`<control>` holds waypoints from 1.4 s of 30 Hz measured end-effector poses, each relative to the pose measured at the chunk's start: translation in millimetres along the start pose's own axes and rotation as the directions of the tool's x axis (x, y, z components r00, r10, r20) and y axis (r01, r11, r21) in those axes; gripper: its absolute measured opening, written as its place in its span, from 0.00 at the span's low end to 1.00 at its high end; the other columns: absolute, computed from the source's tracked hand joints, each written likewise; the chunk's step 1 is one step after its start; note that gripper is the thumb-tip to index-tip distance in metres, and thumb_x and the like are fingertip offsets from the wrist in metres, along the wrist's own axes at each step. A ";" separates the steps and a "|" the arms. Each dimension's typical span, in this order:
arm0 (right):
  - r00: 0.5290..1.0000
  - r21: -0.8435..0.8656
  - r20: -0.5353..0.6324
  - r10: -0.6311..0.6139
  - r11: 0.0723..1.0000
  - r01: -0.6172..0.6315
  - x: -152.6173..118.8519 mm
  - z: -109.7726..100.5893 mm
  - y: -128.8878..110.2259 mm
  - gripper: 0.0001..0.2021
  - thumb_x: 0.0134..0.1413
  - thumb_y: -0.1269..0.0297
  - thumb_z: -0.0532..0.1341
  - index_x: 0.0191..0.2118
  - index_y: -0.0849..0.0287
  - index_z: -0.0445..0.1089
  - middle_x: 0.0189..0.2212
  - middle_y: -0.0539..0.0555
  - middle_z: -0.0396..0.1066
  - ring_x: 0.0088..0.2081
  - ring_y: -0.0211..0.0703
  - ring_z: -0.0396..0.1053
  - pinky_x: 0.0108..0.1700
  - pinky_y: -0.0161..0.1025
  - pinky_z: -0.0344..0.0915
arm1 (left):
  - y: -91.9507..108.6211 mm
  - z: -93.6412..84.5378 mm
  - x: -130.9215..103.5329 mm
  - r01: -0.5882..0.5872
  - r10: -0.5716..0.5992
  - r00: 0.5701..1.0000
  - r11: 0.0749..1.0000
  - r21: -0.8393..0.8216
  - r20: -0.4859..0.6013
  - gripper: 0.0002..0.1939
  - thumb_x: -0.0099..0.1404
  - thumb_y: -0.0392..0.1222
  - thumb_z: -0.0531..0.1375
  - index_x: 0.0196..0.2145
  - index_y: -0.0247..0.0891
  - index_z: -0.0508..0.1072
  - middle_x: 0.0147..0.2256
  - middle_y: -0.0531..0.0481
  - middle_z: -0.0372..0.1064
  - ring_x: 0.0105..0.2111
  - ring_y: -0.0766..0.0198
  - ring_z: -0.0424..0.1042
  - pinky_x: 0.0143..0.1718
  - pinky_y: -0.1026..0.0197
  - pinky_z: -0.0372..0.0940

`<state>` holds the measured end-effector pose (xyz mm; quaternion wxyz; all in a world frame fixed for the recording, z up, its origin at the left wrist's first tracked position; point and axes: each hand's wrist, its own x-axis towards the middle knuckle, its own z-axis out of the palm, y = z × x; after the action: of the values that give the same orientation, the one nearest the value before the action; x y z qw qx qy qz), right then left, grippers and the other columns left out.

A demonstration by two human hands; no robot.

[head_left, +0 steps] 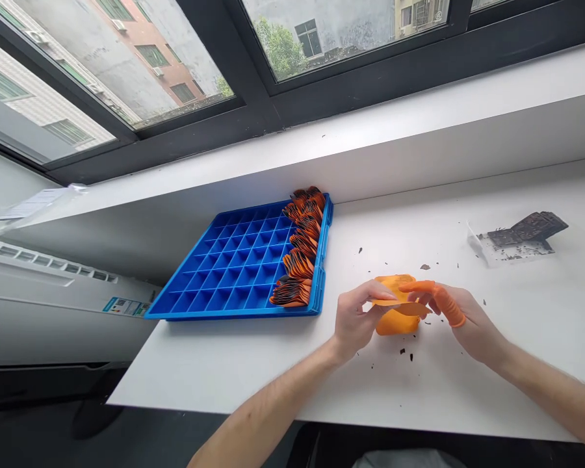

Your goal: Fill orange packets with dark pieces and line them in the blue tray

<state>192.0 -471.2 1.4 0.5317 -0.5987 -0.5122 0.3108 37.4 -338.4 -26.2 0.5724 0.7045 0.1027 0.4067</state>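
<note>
My left hand (363, 313) pinches the left end of a thin orange sheet (409, 308) between thumb and fingers. At the sheet's right end is my right hand (461, 320), its fingers curled and closed about the edge, with orange finger cots on the thumb and a finger. Directly beneath both hands lies an orange bundle (397, 323) on the white table, partly hidden by the fingers and the sheet. Left of the hands stands a blue compartment tray (268, 314). Bunches of orange and black folded pieces (299, 265) fill compartments along its right side.
Dark, flat pieces (529, 229) lie on a clear plastic bag (487, 250) at the right. Small black crumbs (402, 351) are scattered on the white table (214, 364). A window ledge (292, 153) runs behind the table, and a white appliance (53, 299) stands at left.
</note>
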 end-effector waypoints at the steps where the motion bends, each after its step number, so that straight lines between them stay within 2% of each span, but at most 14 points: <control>1: 0.999 -0.004 0.032 -0.005 1.000 0.005 -0.9 0.0 1.2 0.28 0.72 0.38 0.45 0.50 0.48 0.76 0.36 0.52 0.75 0.33 0.41 0.69 0.34 0.38 0.69 | 0.1 0.5 0.0 -0.011 0.010 1.000 1.000 -0.017 -0.010 0.08 0.66 0.43 0.67 0.32 0.37 0.76 0.29 0.50 0.76 0.30 0.65 0.75 0.33 0.63 0.71; 4: 0.991 -0.061 0.120 -0.058 0.996 0.065 -2.8 -0.4 4.4 0.29 0.69 0.35 0.46 0.54 0.49 0.73 0.35 0.53 0.74 0.35 0.44 0.71 0.35 0.39 0.70 | 0.6 2.7 -0.1 -0.023 0.022 0.999 0.999 -0.040 -0.025 0.07 0.66 0.42 0.67 0.32 0.37 0.76 0.29 0.50 0.76 0.30 0.66 0.75 0.34 0.63 0.71; 8: 0.980 -0.181 0.110 -0.168 0.966 0.186 -1.8 0.4 7.0 0.32 0.69 0.33 0.44 0.56 0.50 0.72 0.29 0.51 0.71 0.28 0.41 0.67 0.27 0.37 0.67 | 1.0 5.5 -0.1 0.032 -0.035 0.998 0.998 -0.054 -0.056 0.11 0.65 0.47 0.67 0.31 0.37 0.76 0.28 0.50 0.76 0.30 0.66 0.74 0.33 0.63 0.71; 10: 0.983 -0.241 0.091 -0.156 0.955 0.174 -0.3 1.7 7.9 0.30 0.69 0.34 0.47 0.52 0.51 0.74 0.28 0.51 0.71 0.27 0.41 0.67 0.26 0.37 0.67 | 1.2 7.1 -0.3 0.062 -0.068 0.995 0.995 -0.082 -0.074 0.12 0.65 0.48 0.68 0.30 0.37 0.75 0.28 0.51 0.75 0.30 0.66 0.74 0.33 0.63 0.71; 14: 0.993 -0.277 0.041 -0.110 0.954 0.117 1.9 3.9 10.3 0.22 0.70 0.44 0.54 0.39 0.53 0.77 0.28 0.52 0.74 0.27 0.41 0.70 0.26 0.37 0.69 | 2.3 10.8 -1.0 0.091 -0.102 0.990 0.990 -0.107 -0.096 0.12 0.64 0.49 0.68 0.31 0.38 0.75 0.29 0.52 0.74 0.31 0.66 0.73 0.35 0.62 0.70; 18: 0.995 -0.257 0.030 -0.092 0.962 0.097 2.4 2.9 11.3 0.19 0.71 0.48 0.54 0.39 0.54 0.76 0.26 0.50 0.73 0.24 0.40 0.70 0.26 0.36 0.69 | 3.8 13.0 -1.1 0.195 -0.206 0.975 0.973 -0.126 -0.081 0.13 0.65 0.51 0.67 0.37 0.38 0.77 0.38 0.47 0.76 0.39 0.62 0.75 0.42 0.58 0.71; 21: 0.996 -0.255 0.023 -0.081 0.963 0.084 2.7 2.1 11.5 0.20 0.71 0.47 0.54 0.37 0.54 0.75 0.22 0.48 0.70 0.22 0.38 0.66 0.23 0.35 0.66 | 3.2 13.5 -1.5 0.226 -0.237 0.970 0.960 -0.163 -0.049 0.13 0.65 0.51 0.67 0.39 0.38 0.78 0.40 0.47 0.76 0.43 0.60 0.75 0.47 0.56 0.72; 24: 0.997 -0.268 0.022 -0.075 0.960 0.078 2.9 3.2 13.7 0.21 0.70 0.44 0.54 0.39 0.54 0.75 0.24 0.48 0.71 0.22 0.38 0.66 0.24 0.35 0.66 | 0.8 14.2 -2.8 0.178 -0.190 0.980 0.968 -0.178 -0.056 0.10 0.65 0.49 0.67 0.37 0.39 0.78 0.39 0.48 0.77 0.43 0.61 0.76 0.49 0.56 0.72; 30: 0.997 -0.288 0.030 -0.070 0.955 0.075 2.6 6.4 20.4 0.22 0.70 0.43 0.54 0.39 0.55 0.74 0.31 0.52 0.77 0.30 0.43 0.74 0.29 0.38 0.72 | -3.7 14.2 -4.3 0.019 -0.030 0.992 0.995 -0.094 -0.122 0.07 0.66 0.45 0.67 0.36 0.40 0.78 0.38 0.49 0.77 0.42 0.61 0.76 0.45 0.56 0.73; 33: 0.997 -0.309 0.026 -0.074 0.948 0.079 1.3 5.7 20.9 0.22 0.71 0.45 0.53 0.35 0.56 0.74 0.28 0.52 0.76 0.27 0.43 0.73 0.27 0.38 0.71 | -3.9 10.1 -1.9 -0.050 0.048 0.998 0.996 -0.075 -0.038 0.07 0.70 0.46 0.63 0.39 0.41 0.79 0.41 0.47 0.78 0.48 0.58 0.75 0.49 0.50 0.73; 35: 0.996 -0.319 0.031 -0.078 0.944 0.084 1.0 4.9 20.2 0.22 0.70 0.46 0.54 0.33 0.56 0.74 0.27 0.52 0.75 0.26 0.43 0.73 0.26 0.38 0.70 | -3.5 6.6 0.4 -0.043 0.046 0.997 0.997 -0.060 0.054 0.10 0.71 0.48 0.62 0.43 0.42 0.79 0.46 0.45 0.78 0.53 0.55 0.72 0.54 0.46 0.71; 37: 0.996 -0.321 0.048 -0.081 0.943 0.092 1.4 4.5 19.1 0.22 0.70 0.46 0.54 0.33 0.55 0.74 0.28 0.51 0.76 0.27 0.42 0.73 0.26 0.38 0.71 | -3.3 4.2 1.9 -0.007 0.011 0.995 0.999 -0.039 0.099 0.11 0.70 0.48 0.62 0.45 0.43 0.80 0.46 0.44 0.78 0.54 0.55 0.72 0.54 0.46 0.72; 42: 0.994 -0.314 0.062 -0.093 0.943 0.108 3.5 4.8 16.7 0.24 0.70 0.43 0.53 0.32 0.55 0.74 0.29 0.51 0.76 0.27 0.42 0.73 0.27 0.37 0.71 | -4.9 5.0 0.2 -0.017 0.020 0.999 0.998 -0.060 0.046 0.06 0.68 0.43 0.65 0.41 0.43 0.81 0.39 0.47 0.78 0.46 0.58 0.76 0.49 0.50 0.75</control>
<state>193.3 -464.8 -15.1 0.4319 -0.6420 -0.5973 0.2108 42.6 -340.2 -30.5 0.5915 0.6975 0.0705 0.3983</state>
